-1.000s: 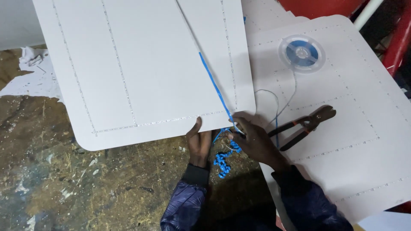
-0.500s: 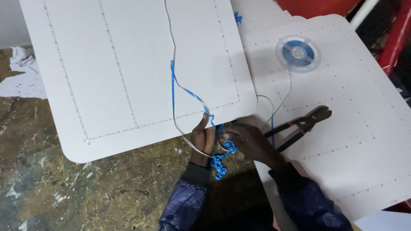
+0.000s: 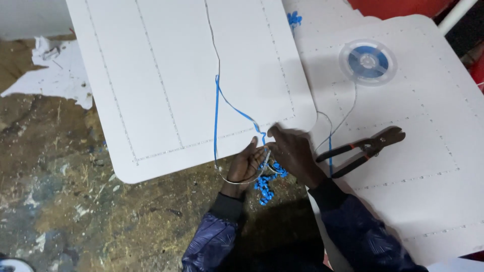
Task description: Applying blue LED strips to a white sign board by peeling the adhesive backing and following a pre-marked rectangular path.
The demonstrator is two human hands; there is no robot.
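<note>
A big white panel (image 3: 166,75) with rounded corners and dotted stitch lines lies across the top of the view. My left hand (image 3: 245,163) is under its near edge, fingers curled on a thin grey wire (image 3: 218,65) and a blue strand (image 3: 217,121) that loop over the panel. My right hand (image 3: 291,151) pinches the same strands at the panel's edge, just right of the left hand. A bunch of small blue bits (image 3: 266,182) hangs below both hands.
A second white panel (image 3: 428,166) lies to the right, with pliers (image 3: 365,150) with dark red handles and a clear spool of blue line (image 3: 368,61) on it. Scuffed, paint-flecked floor (image 3: 65,201) fills the left. Torn white scraps (image 3: 55,75) lie at the far left.
The panel has shifted left and down in view. The blue strand and wire, earlier straight along the panel's edge, now form a loose loop over its surface. Both hands stay at the near edge.
</note>
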